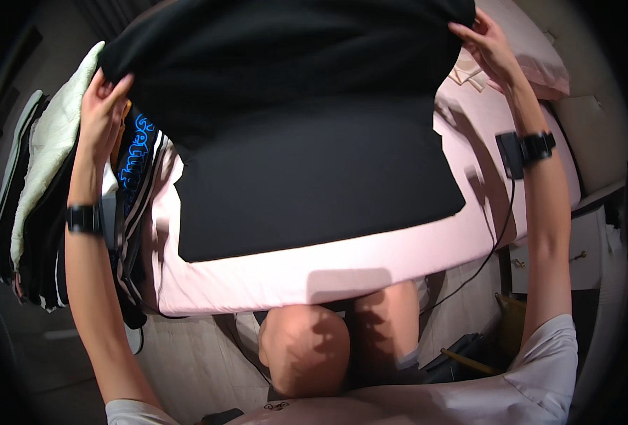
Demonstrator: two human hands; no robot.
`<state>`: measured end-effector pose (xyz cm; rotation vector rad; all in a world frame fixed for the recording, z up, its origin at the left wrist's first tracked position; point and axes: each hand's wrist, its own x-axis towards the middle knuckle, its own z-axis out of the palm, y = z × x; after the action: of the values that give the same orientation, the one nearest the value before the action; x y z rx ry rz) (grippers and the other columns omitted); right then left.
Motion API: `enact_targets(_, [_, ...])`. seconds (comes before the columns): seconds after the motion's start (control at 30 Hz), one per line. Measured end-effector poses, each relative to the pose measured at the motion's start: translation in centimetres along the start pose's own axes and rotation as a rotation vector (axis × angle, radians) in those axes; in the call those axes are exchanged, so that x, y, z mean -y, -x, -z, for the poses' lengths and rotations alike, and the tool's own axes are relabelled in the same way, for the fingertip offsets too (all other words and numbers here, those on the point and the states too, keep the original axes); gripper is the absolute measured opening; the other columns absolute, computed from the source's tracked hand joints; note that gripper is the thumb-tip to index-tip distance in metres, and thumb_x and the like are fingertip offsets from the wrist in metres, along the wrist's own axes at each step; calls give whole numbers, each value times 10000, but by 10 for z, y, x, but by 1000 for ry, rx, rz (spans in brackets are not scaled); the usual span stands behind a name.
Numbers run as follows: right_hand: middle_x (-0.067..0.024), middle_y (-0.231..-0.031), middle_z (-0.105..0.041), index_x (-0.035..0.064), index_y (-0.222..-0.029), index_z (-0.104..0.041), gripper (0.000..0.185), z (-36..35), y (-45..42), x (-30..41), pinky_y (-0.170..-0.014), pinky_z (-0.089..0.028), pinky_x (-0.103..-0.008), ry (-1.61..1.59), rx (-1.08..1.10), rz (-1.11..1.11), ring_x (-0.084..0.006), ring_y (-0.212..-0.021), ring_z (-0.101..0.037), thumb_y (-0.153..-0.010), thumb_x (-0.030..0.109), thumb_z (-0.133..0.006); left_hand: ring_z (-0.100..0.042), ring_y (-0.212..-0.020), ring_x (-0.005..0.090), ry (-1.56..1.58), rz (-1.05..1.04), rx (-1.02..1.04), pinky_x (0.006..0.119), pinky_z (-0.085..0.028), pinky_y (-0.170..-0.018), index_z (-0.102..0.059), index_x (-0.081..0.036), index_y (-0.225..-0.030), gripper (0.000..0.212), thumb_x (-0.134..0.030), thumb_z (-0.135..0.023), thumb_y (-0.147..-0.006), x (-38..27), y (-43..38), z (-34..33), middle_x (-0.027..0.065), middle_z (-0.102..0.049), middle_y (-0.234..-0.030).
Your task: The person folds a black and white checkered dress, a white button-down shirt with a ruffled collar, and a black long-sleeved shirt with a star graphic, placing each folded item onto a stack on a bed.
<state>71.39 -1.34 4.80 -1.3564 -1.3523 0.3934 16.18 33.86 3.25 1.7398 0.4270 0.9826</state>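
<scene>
A large black cloth garment (314, 175) stretches between my two hands. Its near part lies flat on the pink bed sheet (250, 284), while the far part is lifted and reaches past the top of the view. My left hand (104, 103) pinches the garment's far left edge between thumb and fingers. At the far right, my right hand (486, 45) grips the opposite edge. The cloth hides some fingertips and most of the bed beneath it. A black strap with a device sits on each of my wrists.
Several clothes, among them a white quilted piece (53, 133) and a black one with blue lettering (136, 154), are piled left of the bed. A pink pillow (537, 53) lies at the far right. Beyond the bed's right side stands a white drawer cabinet (558, 260). Cables hang from both wrist devices.
</scene>
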Motion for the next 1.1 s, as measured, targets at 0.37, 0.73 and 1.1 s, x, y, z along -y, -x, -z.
enact_targets(0.37, [-126,-1189,-522,39,-905,-518,196,-101,236,54,-975,-367,-256,361,14,-85,-136,-1164,-479,-784,52,-672,-526,-1236,221,-259,23,6,326,-384,-1042,-546,-66,-927,198,-46,-723,-840,-3,234,-55,132,-544,-1316])
enact_targets(0.73, [-81,-925,-663,83,-1372,-478,420,-85,211,52,-822,-508,-234,-616,-28,-653,-125,-855,-650,-963,55,-571,-672,-878,214,509,880,-104,274,-554,-767,-657,53,-1079,466,-386,-554,-961,-16,194,-40,159,-687,-999])
enact_targets(1.1, [-54,-994,-662,135,-1233,-603,357,-109,129,13,-804,-537,-265,-389,-96,-723,-135,-915,-645,-895,106,-715,-681,-838,198,-120,699,-237,264,-563,-695,-522,20,-1320,597,-195,-795,-835,32,112,-69,138,-693,-964])
